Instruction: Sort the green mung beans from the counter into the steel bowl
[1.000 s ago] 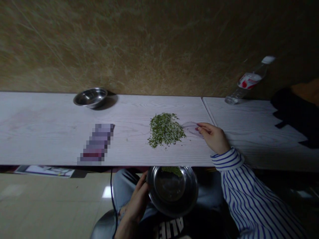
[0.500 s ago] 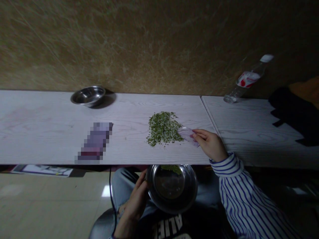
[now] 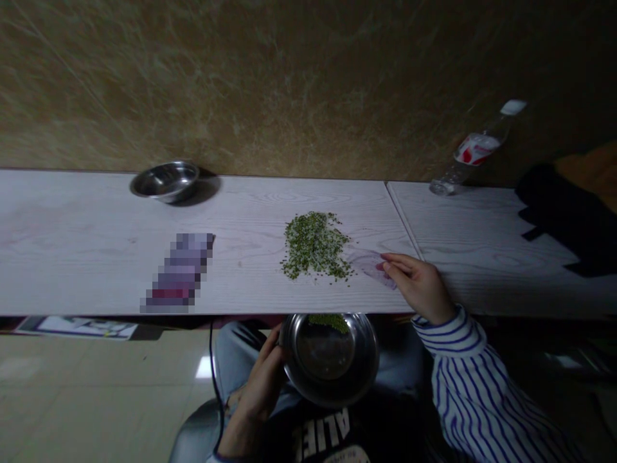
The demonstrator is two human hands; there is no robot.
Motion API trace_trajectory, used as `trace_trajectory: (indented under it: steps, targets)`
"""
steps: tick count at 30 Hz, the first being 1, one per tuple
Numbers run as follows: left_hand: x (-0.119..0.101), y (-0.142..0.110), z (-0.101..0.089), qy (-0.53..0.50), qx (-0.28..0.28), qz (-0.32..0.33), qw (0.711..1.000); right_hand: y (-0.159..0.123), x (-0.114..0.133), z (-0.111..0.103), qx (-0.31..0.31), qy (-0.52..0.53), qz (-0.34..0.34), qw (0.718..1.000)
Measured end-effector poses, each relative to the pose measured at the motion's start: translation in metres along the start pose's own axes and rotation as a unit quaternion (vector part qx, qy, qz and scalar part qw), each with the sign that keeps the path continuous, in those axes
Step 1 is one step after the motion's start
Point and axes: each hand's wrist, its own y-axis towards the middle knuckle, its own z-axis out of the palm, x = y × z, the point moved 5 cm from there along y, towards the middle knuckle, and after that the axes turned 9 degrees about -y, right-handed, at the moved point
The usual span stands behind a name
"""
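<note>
left grip (image 3: 263, 381): bowl (image 3: 325, 363) | right grip (image 3: 420, 284): clear disc (image 3: 367, 265) | green grains (image 3: 314, 244): on tabletop (image 3: 250, 222)

A cuffed white sleeve (image 3: 475, 386) with blue stripes is showing right; blue jeans (image 3: 234, 350) and a black garment (image 3: 395, 431) with white lettering (image 3: 322, 434) are showing near.

The right hand (image 3: 421, 286) has drawn back toward the right and near side, bringing the clear plastic piece (image 3: 370, 267) away from the green grains (image 3: 314, 245) it met half a second ago. The grains' right edge, midway along, now lies slightly farther left.
</note>
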Motion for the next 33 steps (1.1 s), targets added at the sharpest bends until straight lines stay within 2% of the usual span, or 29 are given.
trace_trajectory:
  steps: [4, 14, 20, 25, 33]
  targets:
    - [0.004, 0.003, -0.005, 0.003, 0.003, -0.001, 1.0, -0.003, -0.006, -0.009, -0.013, -0.011, 0.004, 1.0]
    - [0.005, 0.0, -0.003, 0.017, -0.001, -0.006, 1.0, -0.021, -0.001, -0.005, 0.023, -0.024, 0.001, 0.999]
    - [0.009, 0.003, -0.007, 0.024, 0.011, 0.005, 1.0, -0.025, -0.004, -0.021, -0.007, -0.07, -0.005, 0.998]
    - [0.009, 0.003, -0.006, 0.016, 0.016, 0.017, 1.0, -0.017, -0.013, -0.034, -0.065, -0.153, -0.026, 0.986]
    - [0.008, 0.002, -0.004, 0.017, 0.019, 0.013, 1.0, -0.025, -0.009, -0.022, -0.037, -0.179, -0.064, 0.981]
